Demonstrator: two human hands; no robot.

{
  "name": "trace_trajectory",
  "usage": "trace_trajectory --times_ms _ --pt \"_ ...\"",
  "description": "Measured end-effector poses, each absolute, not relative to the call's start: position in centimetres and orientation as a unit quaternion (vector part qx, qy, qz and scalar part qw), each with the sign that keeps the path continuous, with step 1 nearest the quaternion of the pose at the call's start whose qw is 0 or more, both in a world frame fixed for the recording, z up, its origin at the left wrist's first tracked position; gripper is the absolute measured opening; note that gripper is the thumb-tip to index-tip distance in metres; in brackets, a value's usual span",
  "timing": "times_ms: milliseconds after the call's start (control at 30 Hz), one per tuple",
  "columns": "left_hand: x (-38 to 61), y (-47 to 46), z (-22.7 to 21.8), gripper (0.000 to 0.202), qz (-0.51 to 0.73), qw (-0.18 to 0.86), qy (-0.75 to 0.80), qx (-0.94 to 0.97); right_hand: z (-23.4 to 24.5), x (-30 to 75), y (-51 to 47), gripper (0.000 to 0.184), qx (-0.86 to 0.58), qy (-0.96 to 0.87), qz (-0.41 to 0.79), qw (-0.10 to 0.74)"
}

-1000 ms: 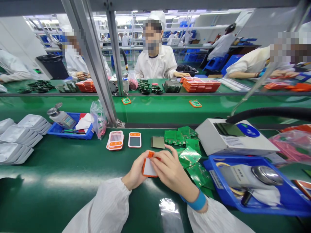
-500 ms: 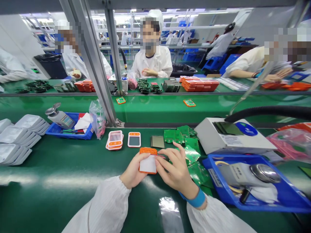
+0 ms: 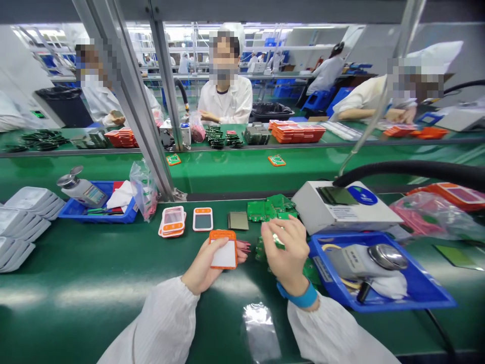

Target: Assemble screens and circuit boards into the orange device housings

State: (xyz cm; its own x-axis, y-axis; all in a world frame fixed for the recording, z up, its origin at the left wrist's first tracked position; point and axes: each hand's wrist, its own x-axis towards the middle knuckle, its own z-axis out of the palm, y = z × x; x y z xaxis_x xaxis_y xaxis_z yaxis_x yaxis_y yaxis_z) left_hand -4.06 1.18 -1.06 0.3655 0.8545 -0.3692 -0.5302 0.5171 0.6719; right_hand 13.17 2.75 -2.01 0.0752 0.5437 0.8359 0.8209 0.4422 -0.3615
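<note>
1. Here, the left hand (image 3: 204, 269) holds an orange case (image 3: 224, 254) by its edge, with the thumb across the front and the fingers behind.
2. The case is raised over the counter (image 3: 113, 268), to the left of the right hand and apart from it; a white sheet covers most of its face, below an orange strip.
3. Thin red bits show by the left fingertips, too small to identify.
4. The right hand (image 3: 287, 250) is over the pile of green boards (image 3: 267, 208), its thumb and fingers spread apart; I cannot tell if it touches a board.
5. A blue band (image 3: 303, 297) circles the right wrist.
6. Beyond the case lie a white frame (image 3: 203, 219) with a dark screen, a small stack of similar frames (image 3: 173, 222) to its left, and some flat plates (image 3: 238, 221) to its right.
7. On the right, a white box (image 3: 348, 215) stands behind a blue tray (image 3: 428, 289), which holds a bottle (image 3: 350, 263) and a white cloth (image 3: 390, 287).
8. A clear bag (image 3: 261, 328) lies between the 2 sleeves.
</note>
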Motion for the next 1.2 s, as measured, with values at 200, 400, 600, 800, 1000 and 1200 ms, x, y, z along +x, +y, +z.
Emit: trace_trajectory --times_ms 200,400,600,800,1000,1200 --pt "-4.1 1.1 -1.2 0.022 0.427 0.795 0.372 0.218 -5.0 15.2 5.8 0.027 -0.635 -0.664 -0.117 0.377" --pt "-4.4 1.4 -2.2 0.032 0.383 0.823 0.363 0.212 -7.1 16.1 8.2 0.050 -0.620 -0.743 -0.079 0.239" --pt "-4.4 1.4 -2.6 0.028 0.389 0.831 0.342 0.200 -6.1 16.5 8.6 0.026 -0.604 -0.762 -0.083 0.217" --pt "-4.4 1.3 -2.5 0.034 0.377 0.828 0.357 0.211 -5.2 16.8 7.9 0.026 -0.592 -0.762 -0.074 0.254" --pt "-4.3 1.4 -2.4 0.036 0.382 0.827 0.356 0.207 -3.7 17.0 7.1 0.026 -0.587 -0.732 -0.010 0.347" --pt "-4.2 1.1 -2.2 0.034 0.405 0.829 0.342 0.177 -3.0 17.3 6.7 0.046 -0.604 -0.623 0.115 0.484"
